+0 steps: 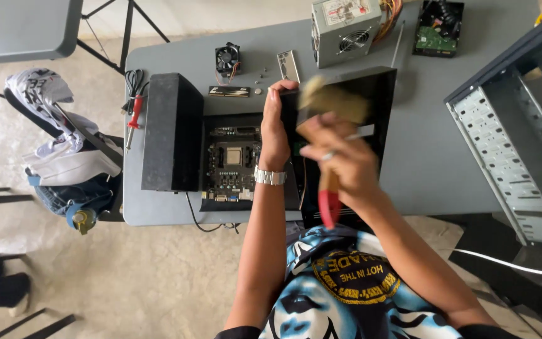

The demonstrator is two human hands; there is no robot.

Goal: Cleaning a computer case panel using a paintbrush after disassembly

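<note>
Paintbrush (pixel 330 125), red handle and pale bristles, is clenched in my right hand (pixel 340 157); bristle end sits up over the top edge of the black panel (pixel 371 107), handle end points back toward my chest. It's motion-blurred, so I can't tell whether the bristles touch the panel. Left hand (pixel 275 129) is gripping that panel's left edge, fingers curled over the top corner, watch on the wrist. Panel is tilted up off the grey table (pixel 434 157), leaning toward me.

Just left of the left hand: motherboard (pixel 232 164) lying flat in a shallow black tray, CPU socket in the middle, ports facing the near table edge. Touching the tray's left side, a black box (pixel 172 132) lying flat.

Behind the tray: a small black stick-shaped part (pixel 229 91), a cooler fan (pixel 227 59), a metal bracket plate (pixel 288 66) and a few loose screws beside it. Far edge: grey power supply (pixel 343 30) with its bundle of coloured wires, then a hard drive (pixel 437 28), board side up. Red-handled screwdriver (pixel 134 116) near the table's left edge, by a coiled black cable.

Right of the table: open computer case (pixel 515 144), bare metal frame showing, nothing mounted in the visible bay. Left of the table: chair (pixel 64 157) with clothes piled on it.
</note>
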